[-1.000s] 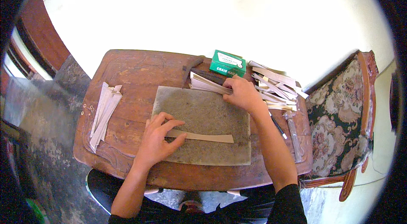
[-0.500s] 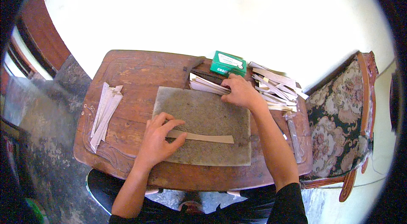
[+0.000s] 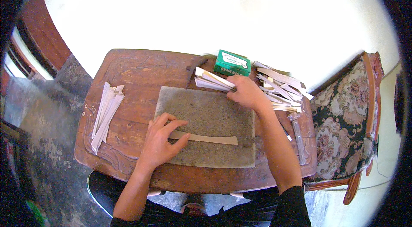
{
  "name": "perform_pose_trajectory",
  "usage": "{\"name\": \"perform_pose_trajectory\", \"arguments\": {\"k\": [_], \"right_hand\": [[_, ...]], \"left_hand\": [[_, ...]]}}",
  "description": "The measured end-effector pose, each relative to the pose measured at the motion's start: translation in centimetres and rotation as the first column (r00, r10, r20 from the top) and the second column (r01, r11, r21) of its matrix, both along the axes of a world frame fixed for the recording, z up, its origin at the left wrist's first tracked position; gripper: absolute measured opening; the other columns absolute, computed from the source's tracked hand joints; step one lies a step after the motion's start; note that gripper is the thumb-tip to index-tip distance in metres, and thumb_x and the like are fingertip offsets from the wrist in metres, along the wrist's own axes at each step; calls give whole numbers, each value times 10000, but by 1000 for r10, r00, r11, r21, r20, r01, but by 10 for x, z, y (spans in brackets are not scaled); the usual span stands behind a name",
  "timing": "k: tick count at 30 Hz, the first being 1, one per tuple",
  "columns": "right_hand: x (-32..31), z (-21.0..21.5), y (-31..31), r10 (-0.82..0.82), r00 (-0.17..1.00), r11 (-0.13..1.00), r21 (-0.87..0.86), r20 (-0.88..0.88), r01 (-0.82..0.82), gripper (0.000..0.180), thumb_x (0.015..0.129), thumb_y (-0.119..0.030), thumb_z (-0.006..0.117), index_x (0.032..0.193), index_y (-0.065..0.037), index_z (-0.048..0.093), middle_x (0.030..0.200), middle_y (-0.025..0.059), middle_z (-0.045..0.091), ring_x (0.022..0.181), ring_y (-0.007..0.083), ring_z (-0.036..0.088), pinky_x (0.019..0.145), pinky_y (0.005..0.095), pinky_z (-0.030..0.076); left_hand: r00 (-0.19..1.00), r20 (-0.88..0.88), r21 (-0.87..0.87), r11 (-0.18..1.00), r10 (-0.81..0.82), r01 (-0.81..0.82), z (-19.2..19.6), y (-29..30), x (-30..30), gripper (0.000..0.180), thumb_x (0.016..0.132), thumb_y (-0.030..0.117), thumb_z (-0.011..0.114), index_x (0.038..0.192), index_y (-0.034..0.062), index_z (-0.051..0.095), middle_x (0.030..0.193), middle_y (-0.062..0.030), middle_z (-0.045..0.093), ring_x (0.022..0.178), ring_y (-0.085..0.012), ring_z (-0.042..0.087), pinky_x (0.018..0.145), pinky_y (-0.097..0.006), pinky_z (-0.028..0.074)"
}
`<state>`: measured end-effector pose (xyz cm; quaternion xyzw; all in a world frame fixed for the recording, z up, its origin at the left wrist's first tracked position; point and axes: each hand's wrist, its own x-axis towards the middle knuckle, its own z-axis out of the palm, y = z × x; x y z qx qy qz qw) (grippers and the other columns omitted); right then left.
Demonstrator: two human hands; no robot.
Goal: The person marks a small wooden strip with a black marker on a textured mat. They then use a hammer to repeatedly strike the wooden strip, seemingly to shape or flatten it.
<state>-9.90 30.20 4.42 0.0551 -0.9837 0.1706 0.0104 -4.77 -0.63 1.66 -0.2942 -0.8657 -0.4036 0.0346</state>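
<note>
On a grey-brown rectangular mat (image 3: 210,109) lies one thin, pale, flat strip (image 3: 212,140) with a flared end. My left hand (image 3: 163,140) rests over the strip's left end, its thumb and fingers curved and apart on either side of it; that end is hidden beneath the hand. Beyond the mat's far edge, my right hand (image 3: 246,91) is closed around the right end of a bunch of similar strips (image 3: 210,80). The bunch's free ends fan out leftward, tilted slightly up. My right fingertips are partly hidden behind the strips and hand.
A green box (image 3: 231,63) stands at the table's back edge. Right of it lies a loose pile of strips (image 3: 281,87), with a hammer (image 3: 298,139) nearer me. Another strip stack (image 3: 107,115) lies at left on the wooden table (image 3: 141,72). A flower-patterned chair (image 3: 343,115) adjoins the right side.
My right hand has shifted slightly right, and the bunch's left ends have risen and spread apart. My left hand and the strip on the mat have hardly moved.
</note>
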Motion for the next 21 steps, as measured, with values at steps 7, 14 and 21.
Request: {"name": "perform_pose_trajectory", "arguments": {"k": [7,14,21], "right_hand": [[19,4,-17,168,975,983,57,144,-177,438,757,-199,732,1151,-29,647,1094,201,649,1076,393,605,976,462,472],[12,10,-20,83,996,986,-140,-37,-88,277,852,-268,678,999,-35,706,1021,221,672,981,401,644,893,508,514],[-20,-6,-23,-105,994,987,127,22,102,200,855,-158,608,899,2,720,907,264,693,856,423,693,777,509,568]], "left_hand": [[998,24,155,986,62,-65,-5,5,-8,384,819,186,750,1185,103,672,1067,-131,593,1013,-327,593,854,-422,467],[989,-95,-9,993,114,-115,-1,15,-5,395,837,187,730,1218,111,653,1146,-145,570,1021,-347,598,840,-438,476],[991,-22,38,990,135,-134,-1,14,-5,378,841,147,712,1211,95,652,1147,-154,569,1069,-367,585,907,-438,470]]}}
